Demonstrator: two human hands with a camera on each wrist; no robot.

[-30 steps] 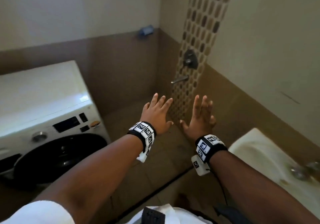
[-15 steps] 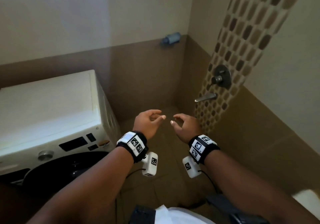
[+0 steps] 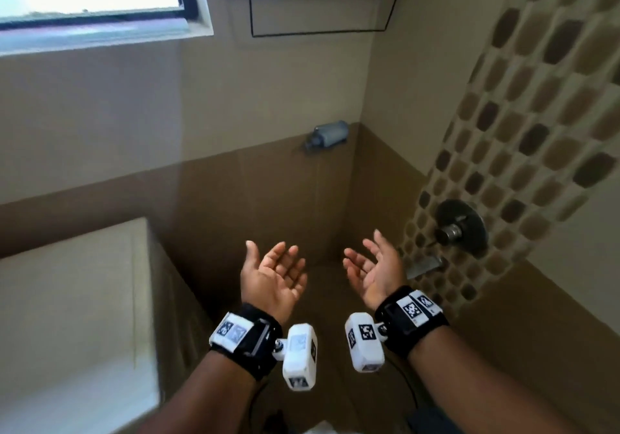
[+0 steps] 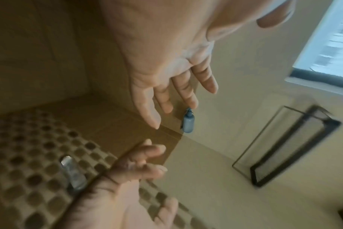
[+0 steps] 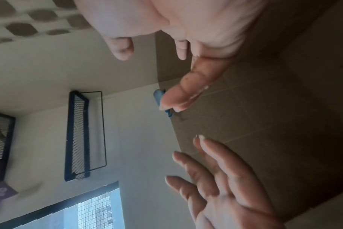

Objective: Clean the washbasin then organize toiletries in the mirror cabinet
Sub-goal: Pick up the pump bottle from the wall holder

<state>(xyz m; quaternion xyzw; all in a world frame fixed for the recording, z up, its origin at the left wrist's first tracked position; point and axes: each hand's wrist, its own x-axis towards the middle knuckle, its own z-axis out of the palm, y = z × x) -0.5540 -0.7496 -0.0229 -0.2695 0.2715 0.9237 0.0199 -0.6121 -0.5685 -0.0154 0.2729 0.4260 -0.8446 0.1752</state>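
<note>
hands, left [image 3: 273, 274] and right [image 3: 374, 272], raised palms-up, seemingly empty.

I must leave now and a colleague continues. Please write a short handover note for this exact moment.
Left hand: palm up, fingers relaxed, holds nothing.
Right hand: palm up, fingers relaxed, holds nothing.
In view: blue pump bottle on the wall ledge, wire shelf above it, wall tap on the mosaic strip.
Washbasin and mirror cabinet are out of view now.
Done: cannot tell from these views.
Left: presumably cleaning the basin, then sorting the toiletries.
</note>
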